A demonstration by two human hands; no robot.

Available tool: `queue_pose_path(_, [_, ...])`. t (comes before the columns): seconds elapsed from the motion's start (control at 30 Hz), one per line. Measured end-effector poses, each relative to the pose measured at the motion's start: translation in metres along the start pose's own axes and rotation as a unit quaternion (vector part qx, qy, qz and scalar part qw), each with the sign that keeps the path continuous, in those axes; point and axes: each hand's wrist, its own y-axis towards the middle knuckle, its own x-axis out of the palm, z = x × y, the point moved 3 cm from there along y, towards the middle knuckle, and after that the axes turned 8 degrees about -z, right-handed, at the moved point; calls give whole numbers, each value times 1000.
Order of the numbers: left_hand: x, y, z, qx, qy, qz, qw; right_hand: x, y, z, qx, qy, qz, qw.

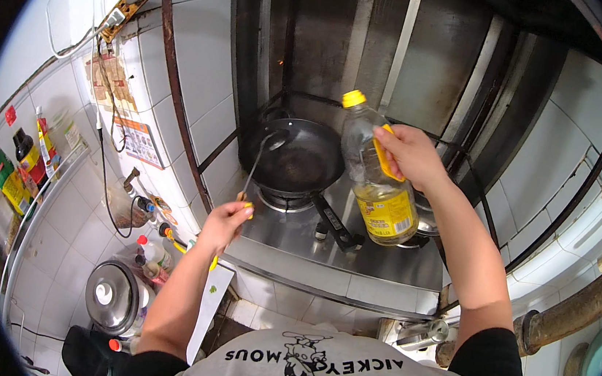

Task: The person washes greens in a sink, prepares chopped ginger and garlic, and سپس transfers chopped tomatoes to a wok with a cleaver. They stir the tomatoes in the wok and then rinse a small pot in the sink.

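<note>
My left hand (224,225) grips the handle of a metal ladle (257,162), with a small yellow piece at the fingertips. The ladle's bowl rests inside a black wok (304,161) on the left burner, near its left wall. No food shows in the wok. My right hand (406,154) holds a clear plastic oil bottle (382,196) by its yellow side handle. The bottle leans slightly left, its yellow top up, to the right of the wok and above the stove. Yellowish oil fills its lower part, behind a yellow label.
The steel gas stove (274,235) has a second burner (425,223), partly behind the bottle. A lidded metal pot (112,296) stands low on the left. Condiment bottles (5,173) line a wire rack (28,220). A power strip (128,5) hangs above. Metal bars frame the stove.
</note>
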Motion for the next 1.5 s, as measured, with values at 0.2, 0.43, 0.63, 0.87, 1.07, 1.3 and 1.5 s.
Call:
queue_pose_path(0.2, [-2, -69, -7, 19, -152, 22, 988, 11, 56, 24, 36, -95, 0, 995])
queue_pose_path(0.43, [-12, -121, -13, 22, -186, 34, 982, 40, 108, 48, 87, -250, -44, 963])
queue_pose_path(0.63, [-9, -143, -17, 30, -205, 47, 977, 56, 130, 63, 122, -251, -84, 957])
queue_pose_path(0.87, [-4, -153, -16, 33, -212, 46, 976, 62, 150, 83, 130, -295, -87, 943])
queue_pose_path(1.07, [-5, -162, -20, 24, -218, 28, 975, 66, 161, 87, 140, -335, -90, 927])
queue_pose_path(1.3, [-5, -166, -20, 23, -187, 36, 981, 69, 167, 93, 120, -436, -91, 887])
queue_pose_path(1.5, [-3, -165, -17, 24, -173, 38, 984, 71, 170, 99, 90, -495, -98, 859])
